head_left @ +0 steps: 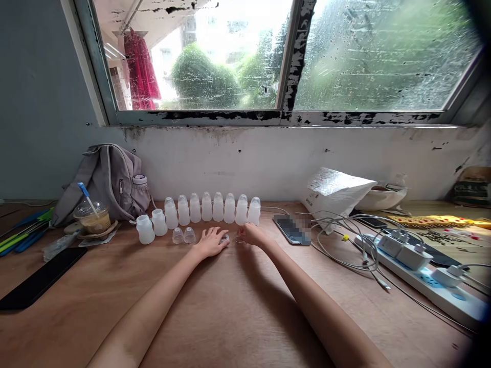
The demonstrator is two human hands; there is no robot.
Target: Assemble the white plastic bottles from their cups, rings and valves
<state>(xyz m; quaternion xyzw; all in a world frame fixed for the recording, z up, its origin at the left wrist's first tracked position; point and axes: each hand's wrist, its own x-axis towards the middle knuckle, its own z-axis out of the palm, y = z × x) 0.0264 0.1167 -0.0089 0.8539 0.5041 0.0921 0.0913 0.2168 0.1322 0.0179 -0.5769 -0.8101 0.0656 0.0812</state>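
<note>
A row of several small white plastic bottles with clear caps [213, 208] stands along the wall on the wooden desk [230, 306]. Two uncapped bottles [151, 226] stand at its left end, and two loose clear caps [183, 235] lie in front. My left hand [210, 242] lies flat on the desk with fingers spread, its fingertips touching a small clear cap [225, 237]. My right hand [249, 234] is beside it, fingers curled and pinching a clear cap close to the rightmost bottle [254, 211].
A grey bag [109, 184] and a plastic drink cup with a blue straw [92, 215] sit at the left, a black phone [40, 278] nearer me. A phone [291, 229], white packet [333, 191], cables and power strip [425, 268] fill the right.
</note>
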